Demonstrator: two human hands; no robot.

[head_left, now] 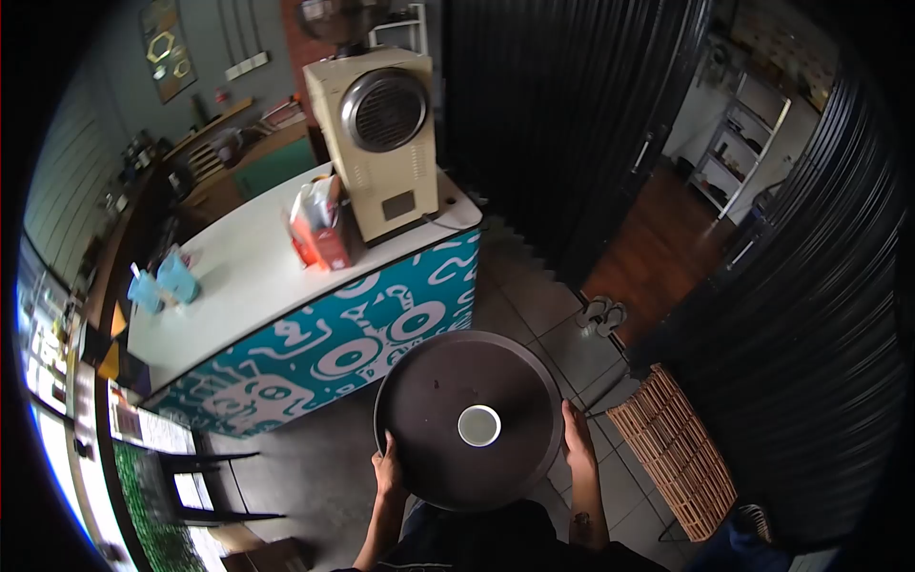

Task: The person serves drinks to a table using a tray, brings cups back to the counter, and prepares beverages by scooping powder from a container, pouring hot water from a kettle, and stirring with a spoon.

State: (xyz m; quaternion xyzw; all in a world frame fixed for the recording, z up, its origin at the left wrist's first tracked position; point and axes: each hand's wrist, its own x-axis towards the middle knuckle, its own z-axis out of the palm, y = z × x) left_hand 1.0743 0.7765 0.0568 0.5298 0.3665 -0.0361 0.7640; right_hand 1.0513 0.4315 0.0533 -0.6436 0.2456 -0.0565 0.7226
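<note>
A round dark brown serving tray (434, 381) is held level in front of my body, above the floor. My left hand (389, 467) grips its left rim, thumb on top. On the opposite side, my right hand (576, 434) is closed on the right rim. The fingers under the tray are hidden. A small round object with a pale greenish top and a light rim (479, 426) rests near the tray's middle; I cannot tell whether it is a cup or a lid.
Ahead on the left stands a white-topped counter (238, 248) bearing a cream coffee grinder (381, 172), a red bag (319, 224) and blue cups (176, 276). A slatted wooden bench (675, 453) is at right, near black folding doors (553, 124). Slippers (601, 315) lie by the doorway.
</note>
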